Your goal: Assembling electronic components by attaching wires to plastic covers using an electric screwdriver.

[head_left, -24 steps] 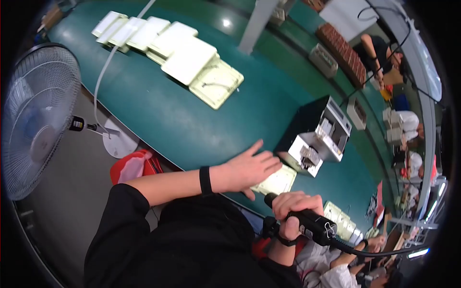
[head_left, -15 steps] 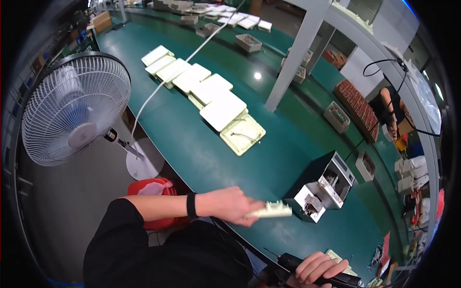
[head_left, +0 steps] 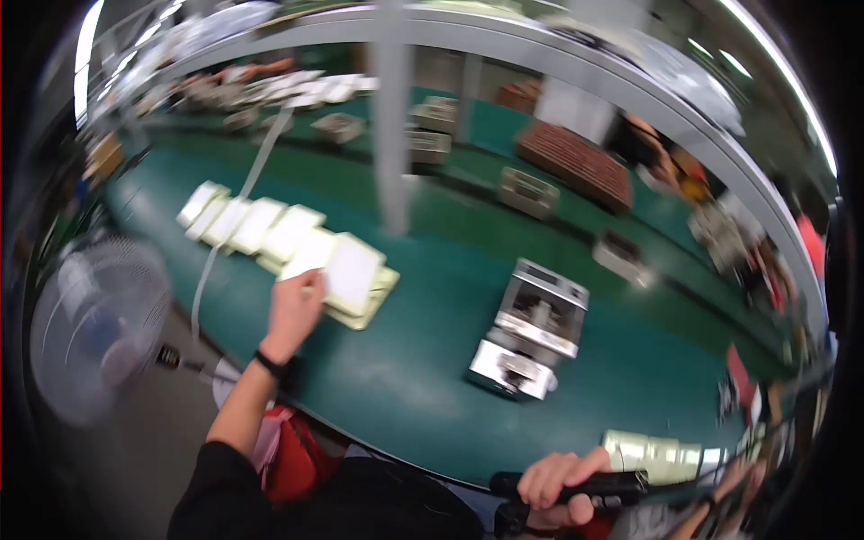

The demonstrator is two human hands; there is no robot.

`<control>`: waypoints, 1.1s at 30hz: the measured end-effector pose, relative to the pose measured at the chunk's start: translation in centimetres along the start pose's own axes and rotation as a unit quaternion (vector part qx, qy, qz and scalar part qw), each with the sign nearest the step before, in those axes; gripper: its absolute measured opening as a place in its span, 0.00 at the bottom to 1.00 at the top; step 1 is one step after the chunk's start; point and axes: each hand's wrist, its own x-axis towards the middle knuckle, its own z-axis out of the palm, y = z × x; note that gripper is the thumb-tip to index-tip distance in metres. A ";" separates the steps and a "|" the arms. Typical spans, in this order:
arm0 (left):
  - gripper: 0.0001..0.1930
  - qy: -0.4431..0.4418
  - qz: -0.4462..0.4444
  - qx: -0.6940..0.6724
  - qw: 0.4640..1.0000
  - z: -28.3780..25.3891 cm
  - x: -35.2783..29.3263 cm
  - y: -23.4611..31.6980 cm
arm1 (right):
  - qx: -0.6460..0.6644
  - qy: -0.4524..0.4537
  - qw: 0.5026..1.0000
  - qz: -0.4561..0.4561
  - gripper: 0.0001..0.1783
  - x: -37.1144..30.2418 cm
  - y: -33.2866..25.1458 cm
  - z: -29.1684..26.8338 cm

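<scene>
while my left hand (head_left: 297,306) reaches out to the right end of an overlapping row of white panels (head_left: 263,225), its fingers are partly curled against the left edge of the endmost white cover (head_left: 353,273) — blurred enough that i cannot tell whether they pinch it or only touch it. this cover lies askew on the row, and a pale green rim (head_left: 382,292) shows out from under its right and lower sides. my right hand (head_left: 560,483), low and near the bench's front edge, is wrapped round a black electric screwdriver (head_left: 623,488), which lies roughly level across my palm and juts out at both ends. a dark band (head_left: 270,363) circles my left wrist.

between my two hands, on the green workbench (head_left: 405,387), stands a silver-and-black screw feeder (head_left: 542,310), touching neither. just beyond the right hand sits a short line of pale green panels (head_left: 652,457), and past that, at the lower right, another person's hand (head_left: 738,486) is a smear. a white cable (head_left: 261,160) passes across the long row; a floor fan (head_left: 99,337) stands to my left, and a red bag (head_left: 301,457) sits below the bench edge — near my left forearm.
</scene>
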 end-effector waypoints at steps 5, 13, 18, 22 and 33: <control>0.10 0.127 0.044 0.104 0.986 -1.5 -1.2 4.4 | -0.019 -0.018 0.999 -0.019 0.18 -0.3 -1.6 -1.9; 0.29 -0.445 0.367 -0.245 0.779 7.8 -10.7 28.0 | -0.091 -0.192 0.977 -0.013 0.21 -0.9 -7.4 0.0; 0.38 -0.279 0.555 -0.344 0.704 17.6 -18.4 42.2 | -0.047 -0.204 0.977 -0.031 0.15 -2.0 -9.1 3.9; 0.40 -0.393 0.571 -0.193 0.694 20.5 -21.8 42.2 | -0.052 -0.226 0.973 -0.014 0.16 -0.3 -8.9 4.1; 0.30 -0.295 0.594 -0.101 0.741 8.6 -13.7 26.0 | -0.022 -0.295 0.955 0.018 0.17 2.3 -6.2 3.2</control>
